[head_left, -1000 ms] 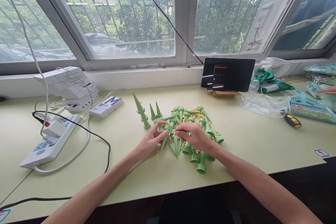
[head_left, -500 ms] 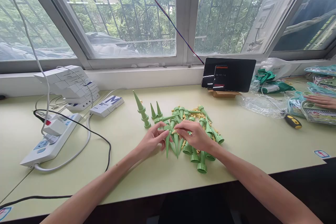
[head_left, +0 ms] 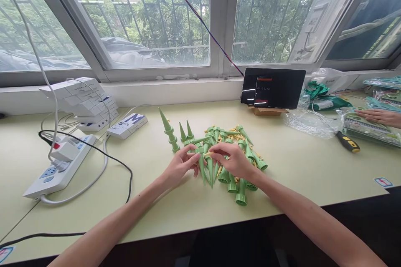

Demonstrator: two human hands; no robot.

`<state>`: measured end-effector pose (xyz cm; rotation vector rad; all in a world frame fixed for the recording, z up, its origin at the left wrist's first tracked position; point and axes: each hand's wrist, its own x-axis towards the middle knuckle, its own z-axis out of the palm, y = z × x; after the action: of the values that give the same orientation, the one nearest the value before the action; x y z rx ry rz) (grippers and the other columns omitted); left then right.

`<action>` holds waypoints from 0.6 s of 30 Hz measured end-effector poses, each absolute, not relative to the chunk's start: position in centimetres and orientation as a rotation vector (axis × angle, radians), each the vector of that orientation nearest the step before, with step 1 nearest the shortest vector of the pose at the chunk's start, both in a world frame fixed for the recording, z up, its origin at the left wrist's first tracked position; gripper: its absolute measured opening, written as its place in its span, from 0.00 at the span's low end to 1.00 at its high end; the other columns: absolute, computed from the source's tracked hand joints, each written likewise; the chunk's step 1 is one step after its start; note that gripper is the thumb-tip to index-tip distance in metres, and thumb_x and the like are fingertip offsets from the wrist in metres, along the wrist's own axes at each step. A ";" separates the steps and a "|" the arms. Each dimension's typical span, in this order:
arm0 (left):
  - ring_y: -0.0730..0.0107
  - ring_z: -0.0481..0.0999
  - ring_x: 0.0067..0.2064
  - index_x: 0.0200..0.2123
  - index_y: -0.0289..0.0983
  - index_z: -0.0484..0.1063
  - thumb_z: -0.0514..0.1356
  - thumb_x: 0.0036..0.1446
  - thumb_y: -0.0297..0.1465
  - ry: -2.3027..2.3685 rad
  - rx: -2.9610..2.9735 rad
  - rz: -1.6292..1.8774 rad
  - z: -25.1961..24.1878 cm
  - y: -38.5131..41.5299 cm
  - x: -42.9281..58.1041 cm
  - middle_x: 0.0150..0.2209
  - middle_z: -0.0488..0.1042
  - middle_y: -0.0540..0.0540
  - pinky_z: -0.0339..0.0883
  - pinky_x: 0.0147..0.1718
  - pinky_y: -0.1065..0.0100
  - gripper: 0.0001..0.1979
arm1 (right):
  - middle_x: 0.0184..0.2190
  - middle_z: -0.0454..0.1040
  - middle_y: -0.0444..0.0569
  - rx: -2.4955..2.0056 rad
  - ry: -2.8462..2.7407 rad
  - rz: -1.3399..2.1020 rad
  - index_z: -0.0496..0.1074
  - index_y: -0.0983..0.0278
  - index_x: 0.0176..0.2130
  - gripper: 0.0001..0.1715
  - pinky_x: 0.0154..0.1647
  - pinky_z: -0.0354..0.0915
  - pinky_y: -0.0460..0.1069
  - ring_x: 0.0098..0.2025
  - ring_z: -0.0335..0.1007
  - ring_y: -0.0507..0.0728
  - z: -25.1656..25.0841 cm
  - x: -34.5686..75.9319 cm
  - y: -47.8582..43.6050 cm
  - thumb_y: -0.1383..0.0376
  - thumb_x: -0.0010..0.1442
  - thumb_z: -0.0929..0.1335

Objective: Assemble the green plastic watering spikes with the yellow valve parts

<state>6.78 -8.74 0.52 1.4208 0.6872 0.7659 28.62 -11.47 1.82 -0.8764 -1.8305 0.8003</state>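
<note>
A heap of green plastic spikes (head_left: 233, 152) mixed with small yellow pieces lies mid-table. My left hand (head_left: 181, 164) pinches one green spike (head_left: 202, 166) near its wide end, tip pointing toward me. My right hand (head_left: 233, 159) meets it from the right, fingers pinched on a small yellow piece (head_left: 209, 154) at the spike's wide end. Three assembled spikes (head_left: 171, 133) stand upright just left of the heap.
A white power strip (head_left: 54, 171) with cables lies at the left, beside stacked white boxes (head_left: 84, 102). A dark tablet (head_left: 272, 87) leans at the back. At the right, another person's hand (head_left: 380, 116) rests on teal packages, near a yellow-handled screwdriver (head_left: 347, 142).
The held spike has swung from slanting left to pointing more straight toward me. My right fingers have closed in on its wide end. The other person's hand shifted on the packages.
</note>
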 end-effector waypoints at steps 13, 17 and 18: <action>0.73 0.75 0.25 0.41 0.36 0.65 0.59 0.63 0.37 0.644 1.391 0.773 0.4 -8.8 6.8 0.35 0.78 0.43 0.72 0.25 0.67 0.10 | 0.31 0.76 0.48 -0.868 -1.841 0.862 0.74 0.64 0.40 0.11 0.31 0.70 0.48 0.28 0.72 0.52 1.6 28.7 -11.4 0.59 0.66 0.66; 0.71 0.76 0.26 0.41 0.35 0.67 0.60 0.62 0.37 0.656 1.405 0.756 0.5 -8.8 6.8 0.32 0.77 0.45 0.73 0.26 0.66 0.11 | 0.29 0.75 0.47 -0.871 -1.828 0.901 0.73 0.65 0.38 0.12 0.31 0.71 0.48 0.27 0.71 0.53 1.5 28.7 -11.3 0.58 0.65 0.67; 0.70 0.76 0.26 0.42 0.35 0.67 0.60 0.62 0.36 0.661 1.409 0.754 0.5 -8.8 6.8 0.31 0.76 0.46 0.73 0.26 0.66 0.11 | 0.28 0.75 0.47 -0.874 -1.829 0.909 0.73 0.65 0.37 0.12 0.31 0.71 0.48 0.27 0.71 0.52 1.5 28.7 -11.3 0.58 0.65 0.67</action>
<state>6.77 -8.79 0.48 1.4092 0.6609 0.7539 28.69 -11.31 1.54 -0.8737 -1.8289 0.9088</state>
